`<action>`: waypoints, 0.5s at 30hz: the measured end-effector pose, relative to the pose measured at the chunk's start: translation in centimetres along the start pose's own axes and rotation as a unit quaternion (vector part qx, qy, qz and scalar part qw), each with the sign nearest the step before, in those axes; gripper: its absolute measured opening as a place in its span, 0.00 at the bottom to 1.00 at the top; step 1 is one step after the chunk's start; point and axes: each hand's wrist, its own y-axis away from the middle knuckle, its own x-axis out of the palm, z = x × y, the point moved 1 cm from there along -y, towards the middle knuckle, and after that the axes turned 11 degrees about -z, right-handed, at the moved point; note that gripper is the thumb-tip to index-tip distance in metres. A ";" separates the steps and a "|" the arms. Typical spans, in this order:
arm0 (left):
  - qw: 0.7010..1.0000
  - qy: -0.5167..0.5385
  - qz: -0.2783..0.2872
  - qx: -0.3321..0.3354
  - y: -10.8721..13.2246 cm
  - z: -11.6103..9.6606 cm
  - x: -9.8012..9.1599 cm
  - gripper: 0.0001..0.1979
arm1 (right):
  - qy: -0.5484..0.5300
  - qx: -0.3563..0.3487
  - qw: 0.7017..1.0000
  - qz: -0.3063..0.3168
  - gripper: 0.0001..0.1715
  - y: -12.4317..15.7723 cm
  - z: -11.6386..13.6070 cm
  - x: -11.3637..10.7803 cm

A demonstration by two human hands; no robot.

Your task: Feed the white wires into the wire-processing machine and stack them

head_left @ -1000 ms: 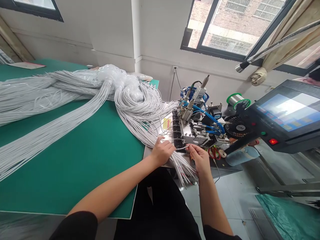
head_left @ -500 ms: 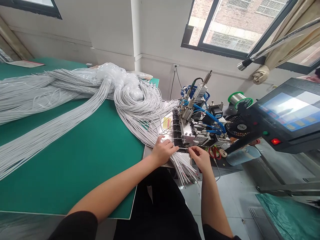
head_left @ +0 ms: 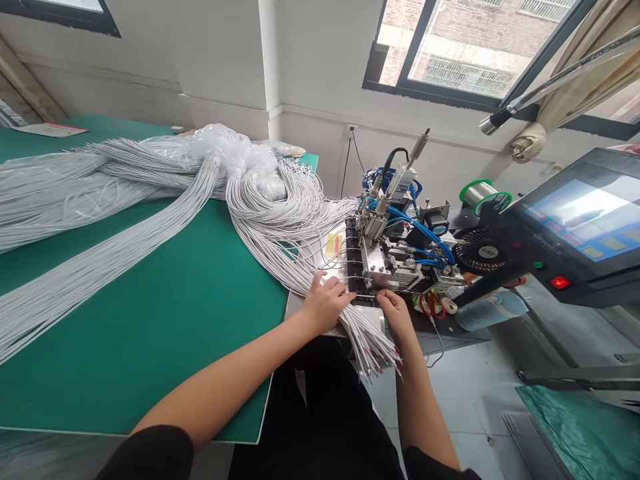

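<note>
A single white cable [head_left: 366, 297] lies across the near end of the machine's black feed track [head_left: 355, 257]. My right hand [head_left: 394, 310] pinches its right end between thumb and fingertips. My left hand [head_left: 326, 303] rests over a bundle of white cables [head_left: 367, 337], its thumb and fingers closed on the same single cable further left. The bundle's loose ends, with reddish tips, fan out below both hands. Just beyond my fingers stands the soldering machine [head_left: 395, 233], with metal cylinders and blue air tubes.
A control screen [head_left: 590, 213] juts in at the right. Red-handled scissors [head_left: 432, 305] lie beside the machine, near a solder wire spool [head_left: 479, 193] and a black fan [head_left: 483, 252]. More cables in plastic wrap [head_left: 225, 147] cover part of the green table [head_left: 200, 300].
My right hand stays at the cable end while its fingers draw closer together and the forearm shifts slightly left. The left hand has hardly moved. The view has turned a little.
</note>
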 end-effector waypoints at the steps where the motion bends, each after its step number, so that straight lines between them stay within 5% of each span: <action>1: 1.000 0.001 0.000 -0.002 0.0 0.0 0.0 0.18 | -0.012 0.014 1.000 -0.003 0.18 0.0 -0.2 0.1; 15: 1.000 0.004 -0.009 -0.019 0.1 0.1 -0.1 0.18 | -0.082 0.090 0.992 -0.041 0.23 1.3 -0.9 -0.6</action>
